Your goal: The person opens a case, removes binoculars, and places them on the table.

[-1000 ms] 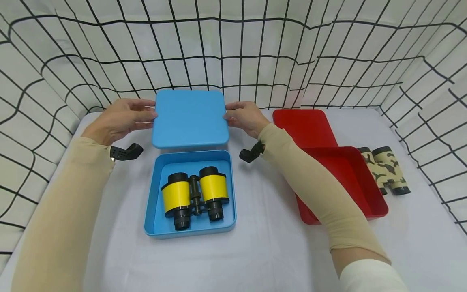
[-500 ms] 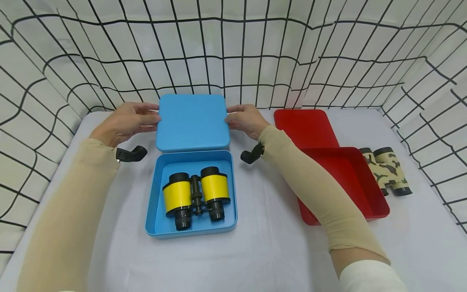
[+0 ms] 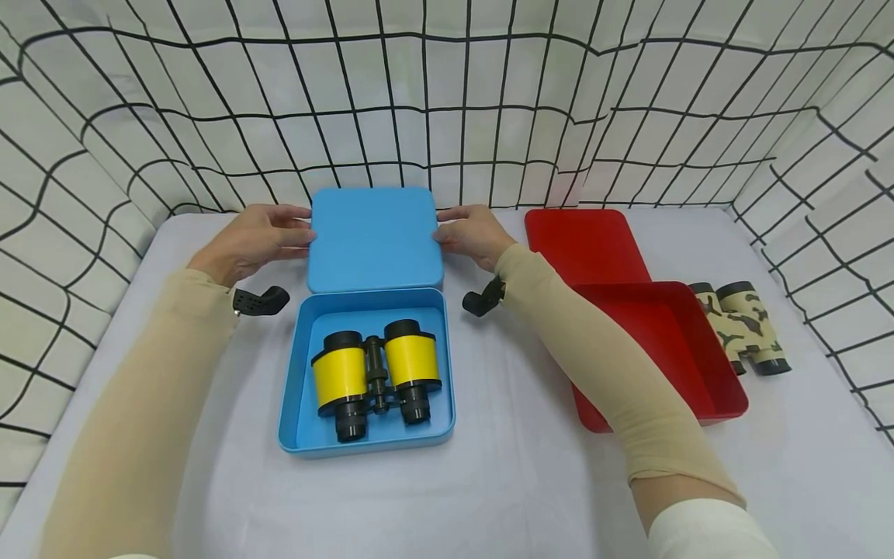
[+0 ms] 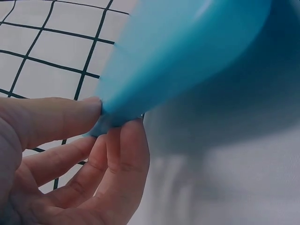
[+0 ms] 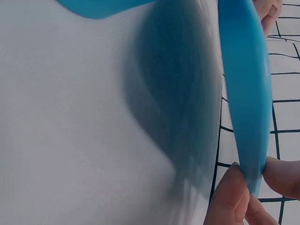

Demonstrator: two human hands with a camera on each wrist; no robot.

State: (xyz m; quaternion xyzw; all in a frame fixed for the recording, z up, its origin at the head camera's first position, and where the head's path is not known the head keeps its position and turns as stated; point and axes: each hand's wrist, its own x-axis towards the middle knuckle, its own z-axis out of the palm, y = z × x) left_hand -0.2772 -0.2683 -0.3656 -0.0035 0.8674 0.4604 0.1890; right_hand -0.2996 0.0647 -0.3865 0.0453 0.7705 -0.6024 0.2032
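Observation:
A blue lid (image 3: 375, 239) is held by its two short sides, just behind the blue box (image 3: 293, 373). At its left edge my left hand (image 3: 258, 239) pinches it, thumb above and fingers beneath in the left wrist view. My right hand (image 3: 476, 234) pinches the opposite edge; the right wrist view shows thumb and fingers (image 5: 229, 199) on either side of it. Both wrist views show a gap and a shadow under the lid (image 5: 246, 89), so it is off the table. Inside the box lie yellow and black binoculars (image 3: 340, 374).
To the right stands an uncovered red box (image 3: 670, 341), partly behind my right forearm. A red lid (image 3: 587, 244) lies behind it. Camouflage binoculars (image 3: 743, 330) rest beside the red box. Black wire mesh (image 3: 447, 109) surrounds the white-covered table (image 3: 482, 481) at back and sides.
The blue lid has come down and slightly right, held in both hands. My left hand has moved right and a little nearer; the boxes and binoculars have stayed put.

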